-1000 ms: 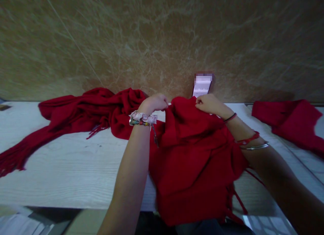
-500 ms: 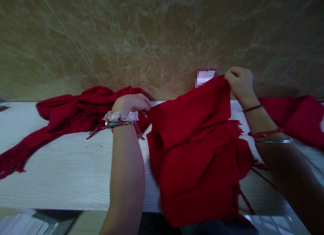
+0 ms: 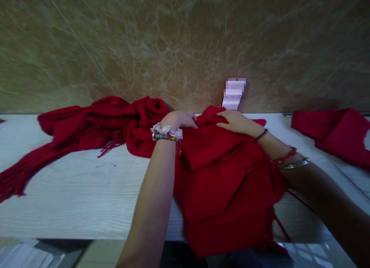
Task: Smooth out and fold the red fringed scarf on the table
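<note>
1. A brown marble-veined wall (image 3: 185, 41) rises behind the table's far edge.
2. The pale, wood-grain table (image 3: 72, 191) spans the view from side to side.
3. A second red fringed scarf (image 3: 86, 125) sprawls loose across the table's left half, its tassels trailing toward the left end.
4. The folded red woollen scarf (image 3: 225, 183) lies at the table's middle. Its long axis runs from far edge to near edge, the upper end pointing at the wall, the lower end hanging over the near edge with fringe at its right corner.
5. A third piece of red cloth (image 3: 332, 133) rests at the table's right end, well apart.
6. The left hand (image 3: 180, 119) lies palm-down on the folded scarf's far end, fingers together and flat, pinching nothing.
7. The right hand (image 3: 235, 121) lies just beside it, fingers likewise flat and together on the cloth.
8. A small white card (image 3: 232, 94) leans on the wall at the table's far edge.
</note>
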`<state>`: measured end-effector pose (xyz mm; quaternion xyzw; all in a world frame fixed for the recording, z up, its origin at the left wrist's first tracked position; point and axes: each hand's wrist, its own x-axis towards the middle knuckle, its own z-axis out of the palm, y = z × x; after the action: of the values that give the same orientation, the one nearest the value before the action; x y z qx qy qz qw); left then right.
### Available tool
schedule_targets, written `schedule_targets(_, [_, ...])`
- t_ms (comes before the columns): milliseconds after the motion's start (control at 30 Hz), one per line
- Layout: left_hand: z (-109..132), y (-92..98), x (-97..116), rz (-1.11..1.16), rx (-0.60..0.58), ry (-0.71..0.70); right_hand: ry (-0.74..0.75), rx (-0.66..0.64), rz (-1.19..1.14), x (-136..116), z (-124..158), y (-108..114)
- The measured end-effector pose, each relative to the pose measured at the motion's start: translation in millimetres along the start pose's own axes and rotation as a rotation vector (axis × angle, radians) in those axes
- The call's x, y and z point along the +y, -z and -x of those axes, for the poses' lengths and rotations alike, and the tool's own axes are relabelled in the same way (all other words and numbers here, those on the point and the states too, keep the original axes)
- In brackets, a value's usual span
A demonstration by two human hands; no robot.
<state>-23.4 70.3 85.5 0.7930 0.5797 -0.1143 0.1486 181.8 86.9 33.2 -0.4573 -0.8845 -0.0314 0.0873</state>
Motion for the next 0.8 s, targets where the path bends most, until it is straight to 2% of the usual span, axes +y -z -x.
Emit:
schedule_targets(167, [-3.2, 0.8, 5.4, -0.030, 0.134, -0.042, -0.022, -0.092, 0.032, -0.1, -1.6, -1.9])
schedule_targets(267, [-2.1, 2.5, 2.0, 0.008, 0.215, -0.034, -0.030, -0.046, 0.004, -0.3, -1.2, 5.5])
schedule_targets(367, [2.9, 5.3, -8.5, 0.054, 0.340, 0.032, -0.068, 0.119, -0.048, 2.2, 0.4, 17.0])
schedule_targets(467, [12.0, 9.5, -22.7, 0.147, 0.468, 0.174, -0.156, 0.374, -0.116, 9.7, 3.6, 33.7])
schedule_targets(567, [23.5, 15.4, -30.7, 0.266, 0.541, 0.231, -0.207, 0.555, -0.201, 17.4, 9.2, 53.1])
schedule_targets(600, [26.9, 17.3, -30.5, 0.281, 0.552, 0.228, -0.193, 0.548, -0.231, 18.8, 11.4, 58.5])
schedule_targets(633, [29.8, 19.1, -29.0, 0.279, 0.555, 0.216, -0.162, 0.488, -0.261, 19.4, 13.6, 62.4])
schedule_targets(700, [32.9, 21.1, -22.7, 0.241, 0.520, 0.151, -0.070, 0.248, -0.301, 18.0, 16.6, 63.8])
schedule_targets(767, [32.1, 20.8, -14.1, 0.183, 0.389, 0.029, 0.004, 0.015, -0.273, 13.9, 16.8, 55.2])
schedule_targets(800, [30.5, 19.8, -9.6, 0.147, 0.284, -0.030, 0.027, -0.055, -0.227, 11.1, 15.7, 47.6])
